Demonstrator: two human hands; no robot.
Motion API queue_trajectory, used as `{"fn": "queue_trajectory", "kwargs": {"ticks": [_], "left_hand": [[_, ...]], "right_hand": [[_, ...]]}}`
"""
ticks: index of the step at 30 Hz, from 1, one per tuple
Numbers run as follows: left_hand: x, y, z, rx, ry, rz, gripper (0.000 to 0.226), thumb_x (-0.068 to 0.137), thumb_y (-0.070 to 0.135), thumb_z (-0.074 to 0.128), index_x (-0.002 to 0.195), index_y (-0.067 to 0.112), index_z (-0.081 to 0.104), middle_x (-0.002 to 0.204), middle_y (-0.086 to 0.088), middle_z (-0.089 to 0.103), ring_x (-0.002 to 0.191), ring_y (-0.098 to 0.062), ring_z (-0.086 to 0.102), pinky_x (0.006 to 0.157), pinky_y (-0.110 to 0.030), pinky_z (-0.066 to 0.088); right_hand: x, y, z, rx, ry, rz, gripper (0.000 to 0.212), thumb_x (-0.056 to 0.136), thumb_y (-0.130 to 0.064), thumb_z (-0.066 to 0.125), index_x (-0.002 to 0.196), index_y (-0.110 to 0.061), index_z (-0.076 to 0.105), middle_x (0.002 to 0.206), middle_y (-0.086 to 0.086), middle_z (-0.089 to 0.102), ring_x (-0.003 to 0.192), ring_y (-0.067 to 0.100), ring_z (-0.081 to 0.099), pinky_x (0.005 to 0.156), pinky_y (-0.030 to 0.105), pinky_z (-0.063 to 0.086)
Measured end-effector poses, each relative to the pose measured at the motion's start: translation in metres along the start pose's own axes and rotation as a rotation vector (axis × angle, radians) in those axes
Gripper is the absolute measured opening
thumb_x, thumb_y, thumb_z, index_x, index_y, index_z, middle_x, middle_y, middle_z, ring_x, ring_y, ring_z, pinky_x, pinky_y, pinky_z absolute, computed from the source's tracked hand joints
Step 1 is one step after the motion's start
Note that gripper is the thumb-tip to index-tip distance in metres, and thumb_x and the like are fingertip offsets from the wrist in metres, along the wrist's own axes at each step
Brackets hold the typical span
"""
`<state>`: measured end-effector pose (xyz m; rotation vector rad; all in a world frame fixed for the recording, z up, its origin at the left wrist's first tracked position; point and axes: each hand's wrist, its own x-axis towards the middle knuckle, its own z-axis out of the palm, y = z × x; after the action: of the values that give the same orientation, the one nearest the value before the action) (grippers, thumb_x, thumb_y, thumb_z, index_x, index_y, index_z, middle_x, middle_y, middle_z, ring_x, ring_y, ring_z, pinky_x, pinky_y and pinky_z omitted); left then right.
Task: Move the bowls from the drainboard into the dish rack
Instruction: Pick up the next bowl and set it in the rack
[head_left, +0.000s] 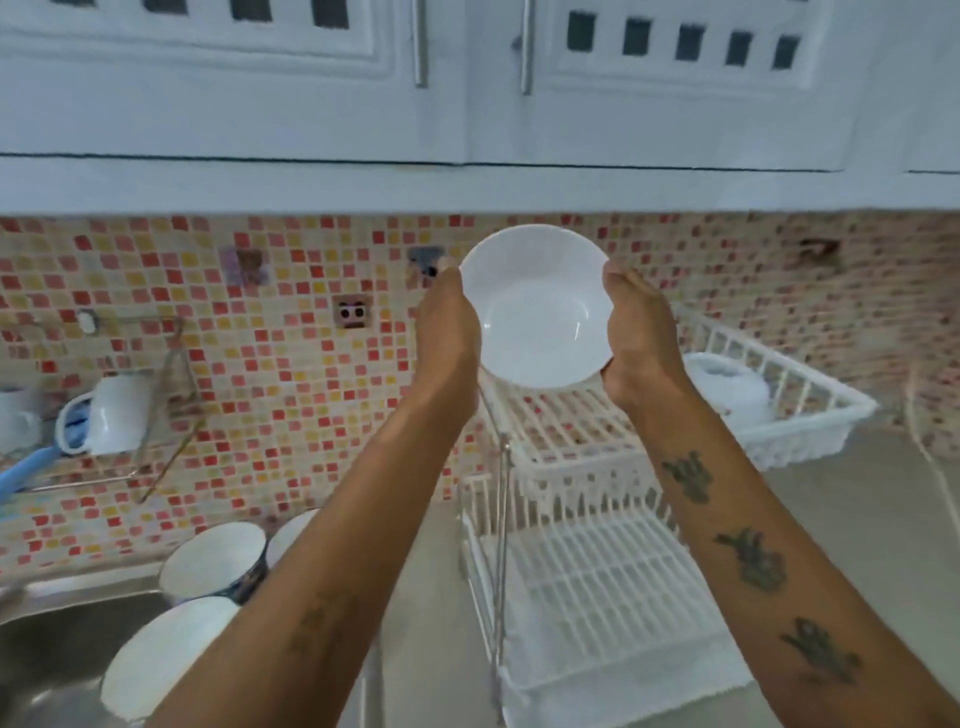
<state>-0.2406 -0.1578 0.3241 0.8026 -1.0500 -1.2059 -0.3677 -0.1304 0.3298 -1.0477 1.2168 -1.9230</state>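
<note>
White glazed bowl (535, 312), held up at about the level of the tiled wall, its hollow facing the camera, directly above the upper tier of the dish rack (566, 431). The left hand (447, 322) clasps the bowl's left rim and the right hand (636, 332) its right rim; both hands are closed on the bowl and carry it between them, clear of any surface. The rack is a white two-tier frame: the upper tier sits just below the bowl, the lower tier (597, 587) nearer the camera, and both show bare slats where visible. A separate white basket (795, 400) to the right holds white crockery, too blurred to identify.

Three further bowls (213, 561) remain at lower left on the steel drainboard (62, 613), partly hidden by the left forearm.

Step in hand, by judgement: carriage of one bowl to the rack, with placement not yet made. The task appears to be early, as the rack looks unfilled and several bowls wait. The next move calls for lowering the bowl onto a tier, tilting it so that it seats between the slats, and releasing only once it rests steadily. A wet rim could slip.
</note>
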Motion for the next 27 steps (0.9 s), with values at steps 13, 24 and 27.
{"fn": "queue_trajectory", "kwargs": {"ticks": [13,24,27], "left_hand": [[-0.002,-0.037,0.138,-0.036,-0.623,-0.432,0.054,0.086,0.058,0.051,0.13,0.026,0.053,0.126,-0.017,0.056,0.109,-0.045,0.059,0.071,-0.058,0.058],[0.027,-0.066,0.185,0.517,-0.556,0.354,0.053,0.084,0.042,0.07,0.129,0.019,0.053,0.114,0.0,0.06,0.088,-0.008,0.064,0.06,-0.016,0.056],[0.037,-0.085,0.188,0.755,-0.551,0.558,0.078,0.066,0.041,0.085,0.131,0.019,0.048,0.124,0.0,0.045,0.105,-0.012,0.052,0.081,-0.017,0.049]], "right_hand": [[0.062,-0.014,-0.152,-0.029,0.261,-0.198,0.03,0.1,-0.025,0.04,0.091,-0.001,0.054,0.086,-0.002,0.05,0.089,0.02,0.044,0.079,0.033,0.039],[0.116,-0.005,-0.209,-0.243,0.056,0.028,0.062,0.097,-0.057,0.021,0.119,-0.015,0.061,0.108,0.007,0.064,0.099,0.024,0.059,0.088,0.036,0.041],[0.121,0.0,-0.206,-0.3,0.022,0.131,0.058,0.094,-0.063,0.026,0.093,-0.021,0.066,0.09,0.002,0.067,0.086,0.018,0.06,0.082,0.033,0.043]]}}
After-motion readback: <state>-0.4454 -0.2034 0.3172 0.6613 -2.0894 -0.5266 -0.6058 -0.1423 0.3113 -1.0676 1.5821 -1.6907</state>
